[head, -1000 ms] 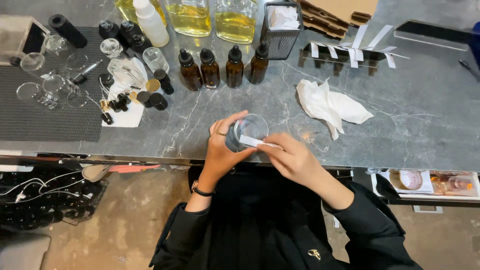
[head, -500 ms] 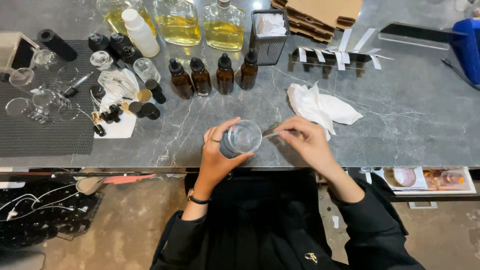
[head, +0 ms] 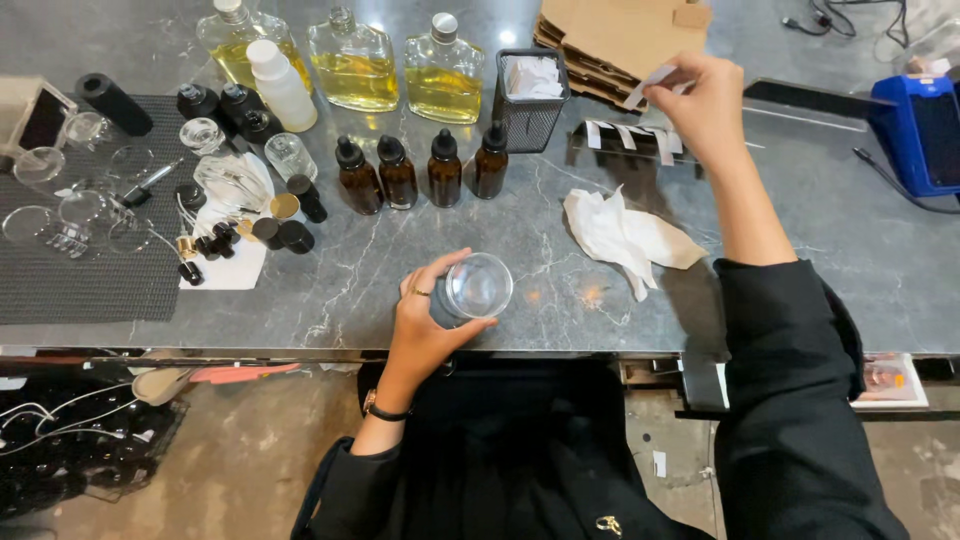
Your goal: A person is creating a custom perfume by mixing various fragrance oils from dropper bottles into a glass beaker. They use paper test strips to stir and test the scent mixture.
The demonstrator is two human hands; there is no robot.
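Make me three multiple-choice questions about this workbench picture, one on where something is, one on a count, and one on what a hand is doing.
1. Where does the crumpled white tissue lie?
A. on the marble top, right of the glass
B. inside the mesh holder
C. on the dark mat

2. How many small amber dropper bottles stand in the row?
A. two
B. four
C. six

3. What is the right hand doing?
A. resting flat on the counter
B. gripping a large bottle
C. pinching a white paper strip at the far side

Answers:
1 A, it sits on the bare counter between the glass jar and the right forearm.
2 B, four dark-capped bottles stand side by side.
3 C, its fingers hold the strip above the strip rack, while the left hand holds the glass jar.
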